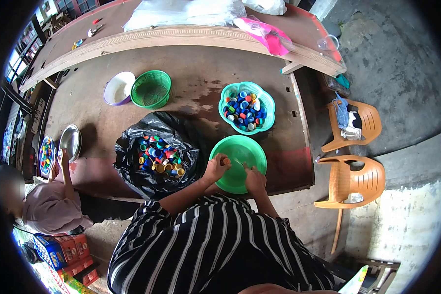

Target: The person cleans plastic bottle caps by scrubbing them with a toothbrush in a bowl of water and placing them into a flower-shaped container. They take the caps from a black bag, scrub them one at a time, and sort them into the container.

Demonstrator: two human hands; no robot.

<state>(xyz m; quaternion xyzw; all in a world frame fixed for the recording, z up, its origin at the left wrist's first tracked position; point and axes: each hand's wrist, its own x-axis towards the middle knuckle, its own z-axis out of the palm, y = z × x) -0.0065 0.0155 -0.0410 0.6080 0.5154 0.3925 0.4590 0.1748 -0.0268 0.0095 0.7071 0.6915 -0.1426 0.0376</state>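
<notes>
On the table: white bowl touching a green mesh basket; teal scalloped basket of mixed caps. Raised shelf behind: clear plastic sheets, pink bag. Left edge: another person beside a steel bowl and a tray of caps. Right of the table: two orange chairs, the farther one holding cloth.

greens, blues and a black bag on brown wood

the bowl under the hands is plain bright green; the scalloped basket is teal, its caps mostly blue with white, red and green; the meshed basket is green; the bag is glossy black around yellow, blue and red caps; the shirt is black with white stripes; the chairs are orange.
</notes>
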